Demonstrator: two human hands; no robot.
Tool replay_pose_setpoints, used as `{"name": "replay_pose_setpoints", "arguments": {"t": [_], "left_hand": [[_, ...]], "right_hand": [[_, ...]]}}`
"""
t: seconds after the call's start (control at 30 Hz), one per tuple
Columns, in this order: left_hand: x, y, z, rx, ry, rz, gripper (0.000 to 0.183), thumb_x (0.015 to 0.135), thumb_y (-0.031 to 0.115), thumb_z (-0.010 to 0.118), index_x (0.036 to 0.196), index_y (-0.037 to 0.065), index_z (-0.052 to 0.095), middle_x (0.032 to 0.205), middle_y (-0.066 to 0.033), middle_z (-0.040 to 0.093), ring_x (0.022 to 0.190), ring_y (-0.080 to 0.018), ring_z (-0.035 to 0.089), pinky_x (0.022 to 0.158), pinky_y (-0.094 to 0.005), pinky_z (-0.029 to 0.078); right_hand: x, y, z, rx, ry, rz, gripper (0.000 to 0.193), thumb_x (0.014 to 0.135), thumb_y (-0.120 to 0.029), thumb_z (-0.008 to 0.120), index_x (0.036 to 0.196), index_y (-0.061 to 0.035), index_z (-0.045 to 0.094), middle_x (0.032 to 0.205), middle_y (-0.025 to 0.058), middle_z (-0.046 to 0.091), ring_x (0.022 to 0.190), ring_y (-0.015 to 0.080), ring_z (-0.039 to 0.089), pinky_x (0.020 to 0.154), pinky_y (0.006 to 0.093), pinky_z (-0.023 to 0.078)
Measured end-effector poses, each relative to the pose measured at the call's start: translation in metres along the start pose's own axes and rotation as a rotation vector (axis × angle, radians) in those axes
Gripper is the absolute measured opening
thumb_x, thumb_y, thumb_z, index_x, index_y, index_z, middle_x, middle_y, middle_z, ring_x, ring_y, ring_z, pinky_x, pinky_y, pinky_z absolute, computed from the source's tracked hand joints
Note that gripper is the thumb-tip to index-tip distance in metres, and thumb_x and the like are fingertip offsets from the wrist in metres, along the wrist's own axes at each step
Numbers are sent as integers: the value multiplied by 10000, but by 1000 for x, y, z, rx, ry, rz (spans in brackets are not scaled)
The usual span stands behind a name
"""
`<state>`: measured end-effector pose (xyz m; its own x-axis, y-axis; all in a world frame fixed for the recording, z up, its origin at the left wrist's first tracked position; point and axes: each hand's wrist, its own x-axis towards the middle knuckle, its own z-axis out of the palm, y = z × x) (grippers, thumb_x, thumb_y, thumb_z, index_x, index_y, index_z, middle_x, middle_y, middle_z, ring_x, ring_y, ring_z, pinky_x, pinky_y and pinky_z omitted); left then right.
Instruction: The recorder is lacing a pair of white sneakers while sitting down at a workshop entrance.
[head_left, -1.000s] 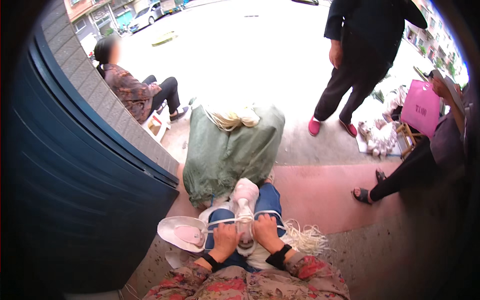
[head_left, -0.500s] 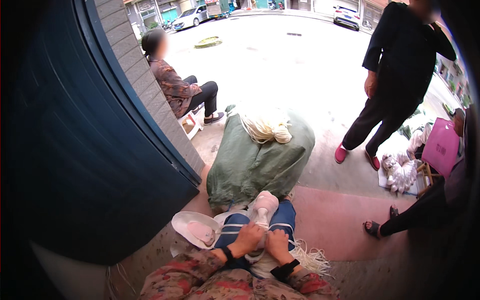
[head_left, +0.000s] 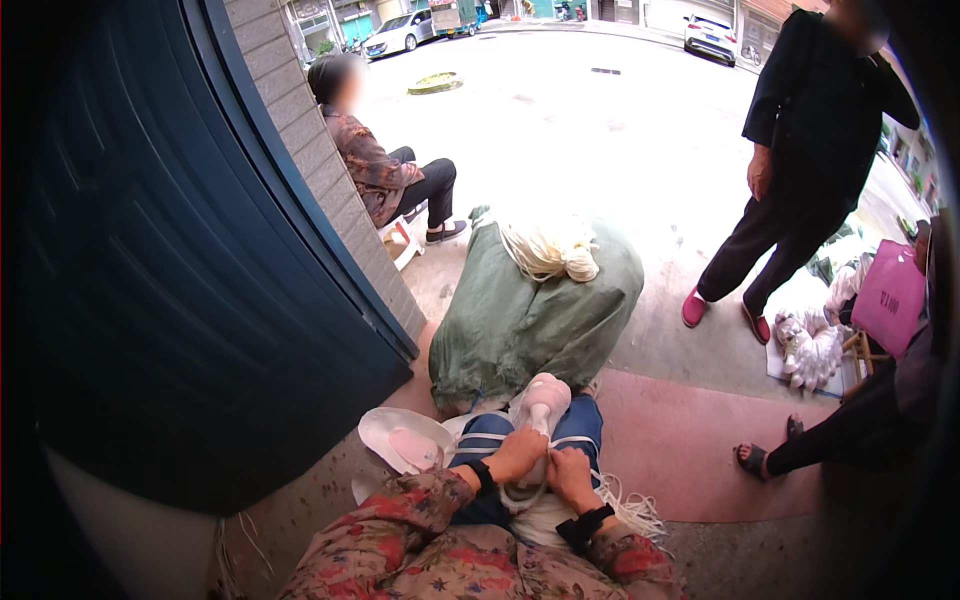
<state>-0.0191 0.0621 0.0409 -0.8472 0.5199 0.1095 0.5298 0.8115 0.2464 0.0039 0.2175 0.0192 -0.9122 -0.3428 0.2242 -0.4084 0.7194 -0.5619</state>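
A pale pink and white shoe upper (head_left: 541,396) rests between my knees, its toe pointing away from me. My left hand (head_left: 516,455) is closed at the left of its lacing opening. On the other side, my right hand (head_left: 569,472) pinches close by. Both seem to grip a thin white shoelace, though the fingers partly hide it. Loose white laces (head_left: 630,506) spill beside my right thigh, and white bands cross my blue trouser legs (head_left: 485,437). More white and pink uppers (head_left: 408,441) lie by my left knee.
A large green sack (head_left: 535,330) stands ahead with a bundle of cream laces (head_left: 550,250) on top. At left is a dark blue door (head_left: 200,280). One person (head_left: 375,170) sits by the wall; another (head_left: 810,160) stands at right near piled white uppers (head_left: 808,350) and a pink bag (head_left: 888,298).
The whole view has shifted slightly, with the scene sliding to the right. My hands have moved a little farther up the shoe upper, still closed and close together.
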Motion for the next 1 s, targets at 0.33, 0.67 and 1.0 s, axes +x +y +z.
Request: {"name": "replay_pose_setpoints", "arguments": {"t": [0.33, 0.67, 1.0], "left_hand": [[7, -26, -3, -509, 126, -271, 37, 707, 52, 544, 711, 19, 526, 690, -173, 566, 625, -321, 555, 552, -388, 428], [39, -35, -51, -1276, -82, -574, 129, 768, 81, 657, 859, 15, 594, 771, -11, 592, 687, -64, 530, 607, -198, 432], [60, -9, -23, -578, -323, -207, 246, 716, 165, 658, 905, 13, 619, 806, -147, 638, 760, -270, 615, 690, -352, 472]], "right_hand": [[1, -10, -1, -185, -100, -111, 188, 731, -100, 516, 910, -61, 557, 805, 98, 551, 787, 266, 518, 650, 380, 396], [32, -34, -28, -163, -19, -310, 63, 706, -126, 564, 758, -90, 570, 770, 65, 494, 764, 227, 478, 662, 334, 358], [19, -57, -333, 123, 1214, -296, 149, 895, -65, 428, 847, 23, 538, 851, 116, 580, 757, 195, 537, 771, 312, 456]]}}
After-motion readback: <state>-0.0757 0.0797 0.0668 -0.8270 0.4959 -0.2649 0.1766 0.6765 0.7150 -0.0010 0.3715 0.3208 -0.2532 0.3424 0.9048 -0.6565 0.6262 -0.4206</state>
